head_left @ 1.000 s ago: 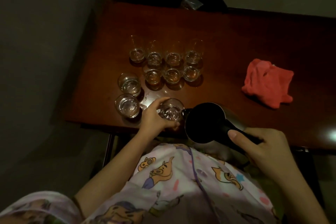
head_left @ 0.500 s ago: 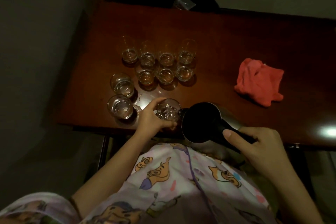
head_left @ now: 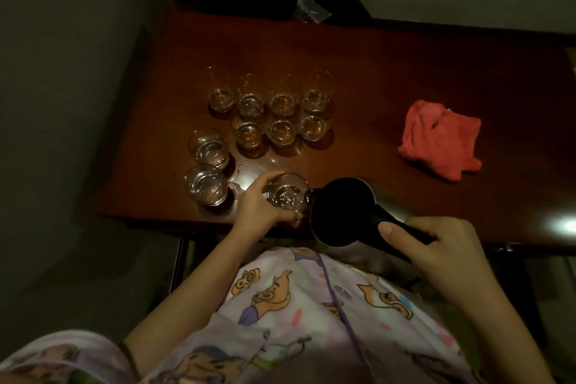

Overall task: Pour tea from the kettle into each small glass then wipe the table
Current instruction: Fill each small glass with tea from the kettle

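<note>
Left hand (head_left: 258, 204) curls around the small glass (head_left: 288, 195) at the near edge of the table (head_left: 389, 97). Right hand (head_left: 436, 246) grips the black handle of the kettle (head_left: 344, 212), tilted, spout touching the glass rim. Just left of that glass: two filled glasses (head_left: 207, 165), one behind the other. Beyond it, farther from me: seven more glasses (head_left: 274, 115) in two rows. Well right of it: crumpled red cloth (head_left: 441, 140) lying on the table.
</note>
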`<state>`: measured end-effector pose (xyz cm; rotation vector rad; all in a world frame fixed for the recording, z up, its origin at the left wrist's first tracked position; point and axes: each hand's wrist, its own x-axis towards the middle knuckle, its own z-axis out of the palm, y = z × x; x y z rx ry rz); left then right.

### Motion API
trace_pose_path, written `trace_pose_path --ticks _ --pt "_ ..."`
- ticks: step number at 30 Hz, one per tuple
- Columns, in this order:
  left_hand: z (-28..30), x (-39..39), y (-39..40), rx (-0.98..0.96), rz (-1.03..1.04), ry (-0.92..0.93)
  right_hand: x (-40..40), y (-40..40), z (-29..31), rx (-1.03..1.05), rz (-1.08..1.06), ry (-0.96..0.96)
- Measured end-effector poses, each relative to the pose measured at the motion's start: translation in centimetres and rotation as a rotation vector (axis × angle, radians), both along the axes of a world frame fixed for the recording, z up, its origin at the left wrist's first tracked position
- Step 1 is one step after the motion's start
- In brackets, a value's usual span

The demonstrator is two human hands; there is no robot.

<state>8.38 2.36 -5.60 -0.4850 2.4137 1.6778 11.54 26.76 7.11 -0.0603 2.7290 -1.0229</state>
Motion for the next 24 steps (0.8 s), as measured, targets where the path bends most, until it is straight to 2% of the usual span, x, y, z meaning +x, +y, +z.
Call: trace_pose_path --ticks 24 --pt "0.1 0.8 0.8 -0.013 -0.025 -0.021 0.6 0.8 0.1 0.053 0.016 -0.034"
